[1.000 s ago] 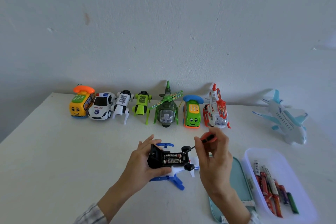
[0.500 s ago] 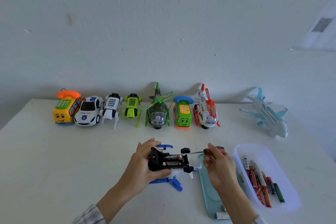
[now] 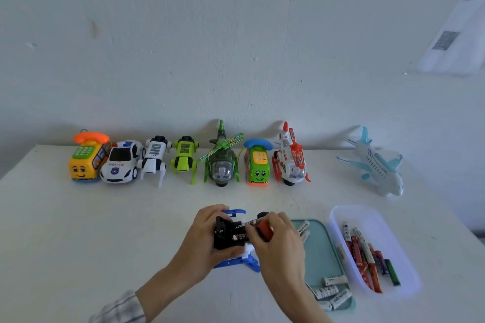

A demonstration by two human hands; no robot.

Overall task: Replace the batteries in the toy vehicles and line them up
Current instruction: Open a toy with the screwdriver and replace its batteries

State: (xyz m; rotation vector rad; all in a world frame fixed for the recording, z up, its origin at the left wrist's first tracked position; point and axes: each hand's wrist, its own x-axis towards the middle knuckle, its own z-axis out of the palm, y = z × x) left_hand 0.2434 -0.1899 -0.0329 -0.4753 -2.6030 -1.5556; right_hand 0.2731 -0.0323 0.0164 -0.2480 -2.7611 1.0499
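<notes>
An upturned blue and white toy plane (image 3: pixel 237 262) lies on the white table (image 3: pixel 78 244) with its black battery bay (image 3: pixel 231 233) open and batteries inside. My left hand (image 3: pixel 207 238) grips the bay's left side. My right hand (image 3: pixel 278 241) holds a red-handled screwdriver (image 3: pixel 263 228) in its curled fingers, and its fingertips touch the batteries in the bay. Along the wall stands a row of several toys, from a yellow phone bus (image 3: pixel 88 157) to a red and white helicopter (image 3: pixel 290 160).
A light blue toy airliner (image 3: pixel 378 165) stands apart at the back right. A teal tray (image 3: pixel 325 252) holds white batteries (image 3: pixel 333 294). A clear tub (image 3: pixel 388 228) beside it holds several red and dark batteries (image 3: pixel 364 254).
My right hand has moved left from above the teal tray onto the battery bay, carrying the screwdriver. The camera has shifted slightly. My left hand has kept its hold on the plane.
</notes>
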